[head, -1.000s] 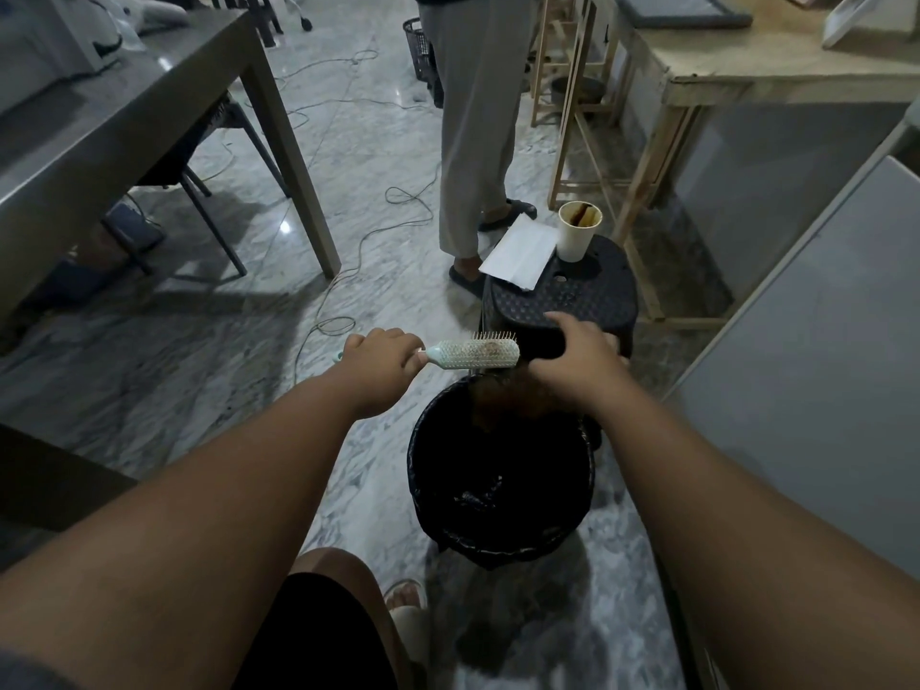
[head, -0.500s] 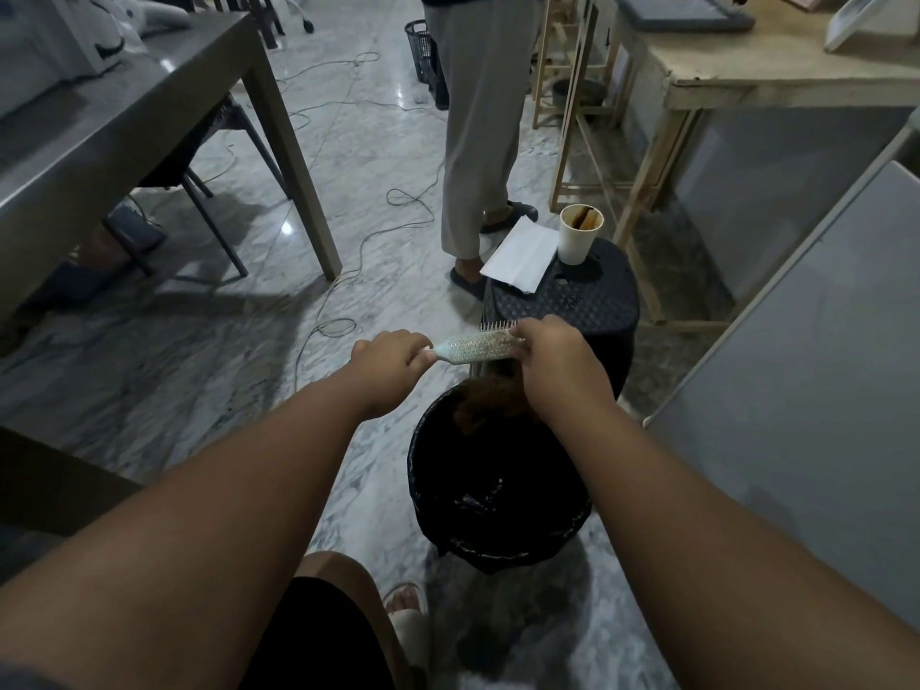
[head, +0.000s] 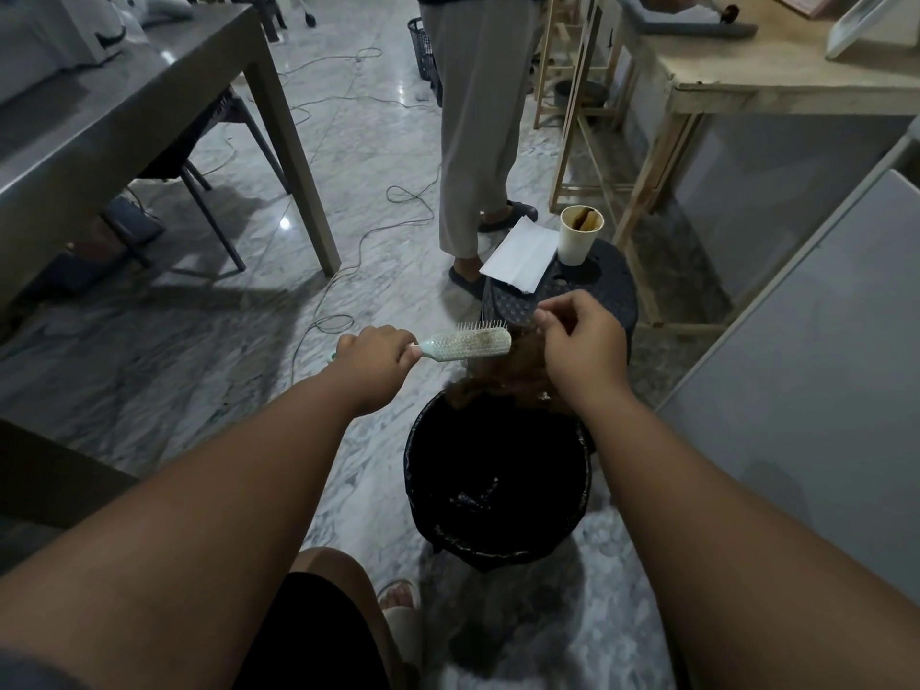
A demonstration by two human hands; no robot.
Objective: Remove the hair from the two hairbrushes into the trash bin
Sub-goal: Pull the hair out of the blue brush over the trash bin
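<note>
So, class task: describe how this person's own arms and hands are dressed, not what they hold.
Both forearms are bare to the hands: no sleeves, gloves, watch or rings show. The left hand and right hand are uncovered. A grey sleeve edge shows at the left upper arm.

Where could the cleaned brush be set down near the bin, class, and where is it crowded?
Free: the near part of the black stool top, in front of the white paper and paper cup. Also bare marble floor left of the trash bin. Crowded: the stool's far half, and above the bin, where both hands work.
</note>
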